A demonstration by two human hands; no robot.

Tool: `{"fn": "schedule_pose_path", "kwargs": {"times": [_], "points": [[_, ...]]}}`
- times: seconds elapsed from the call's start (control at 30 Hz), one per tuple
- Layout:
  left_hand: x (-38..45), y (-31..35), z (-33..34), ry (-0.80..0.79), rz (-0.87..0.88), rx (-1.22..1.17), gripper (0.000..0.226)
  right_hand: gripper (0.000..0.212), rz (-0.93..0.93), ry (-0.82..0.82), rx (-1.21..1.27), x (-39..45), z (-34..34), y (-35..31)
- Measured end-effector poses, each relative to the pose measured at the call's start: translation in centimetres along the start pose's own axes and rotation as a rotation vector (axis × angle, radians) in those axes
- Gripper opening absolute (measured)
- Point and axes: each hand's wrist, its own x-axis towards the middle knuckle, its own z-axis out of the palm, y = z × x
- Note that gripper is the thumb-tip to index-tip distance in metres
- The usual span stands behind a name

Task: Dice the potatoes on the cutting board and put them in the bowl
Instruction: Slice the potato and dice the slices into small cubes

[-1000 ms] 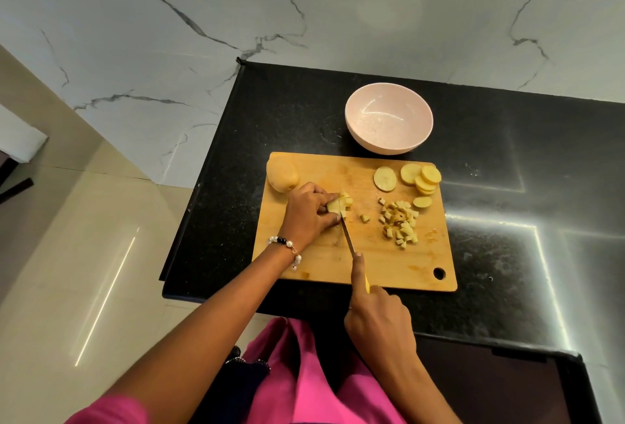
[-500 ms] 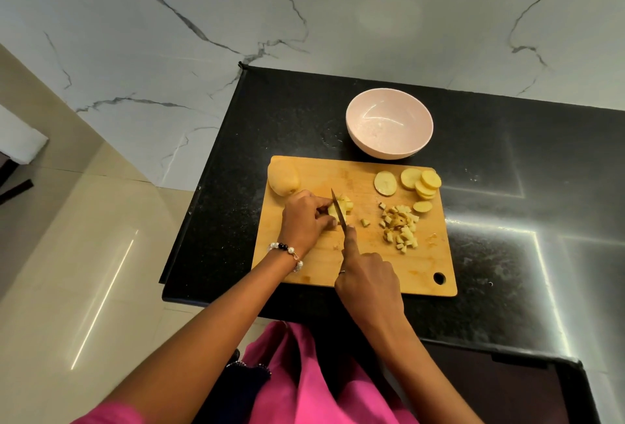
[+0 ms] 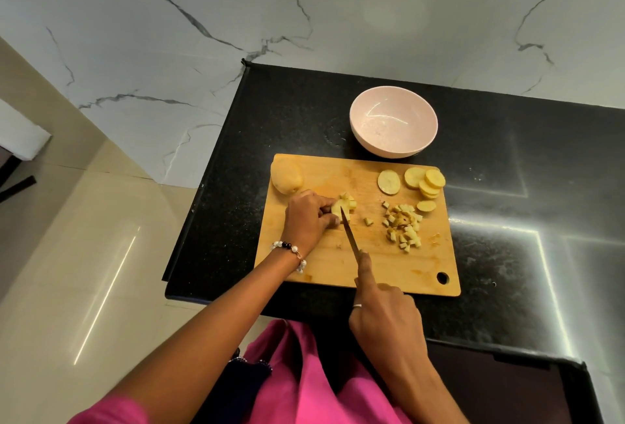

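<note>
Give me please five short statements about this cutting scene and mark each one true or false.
1. The pink bowl already holds diced potato. False: nothing lies in it.
2. The left hand holds the potato piece that is being cut. True.
3. The right hand grips a knife whose tip is at that piece. True.
4. The potato slices lie at the near left corner of the cutting board. False: they lie at its far right.
5. A whole potato rests at the far left corner of the board. True.
</note>
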Motion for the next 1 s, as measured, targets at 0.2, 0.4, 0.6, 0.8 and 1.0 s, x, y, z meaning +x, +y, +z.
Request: {"fn": "schedule_pose_path", "kwargs": {"times": [0.2,0.4,0.6,0.8,1.0], "points": [[-0.3,0.4,-0.5,-0.010,-0.039,-0.001,0.034,0.062,-0.014,0.082,0.022,3.2,-0.1,-1.2],[-0.3,0.4,-0.6,0.032,-0.032,0.001,0.029,0.067,-0.042,0.059,-0.065,3.9,0.6,-1.6],[-0.3,0.4,-0.4,0.048,-0.005,0.032,0.020,0.070,-0.052,0.063,-0.129,4.5,1.9,-2.5],[-0.6,0.3,-0.3,0.061,0.014,0.033,0.024,0.082,-0.027,0.054,-0.156,0.2,2.8,-0.9],[-0.2,-0.2,-1.0,-0.003,-0.025,0.020,0.025,0.067,-0.002,0.042,0.066,-0.3,1.3,-0.8]]}}
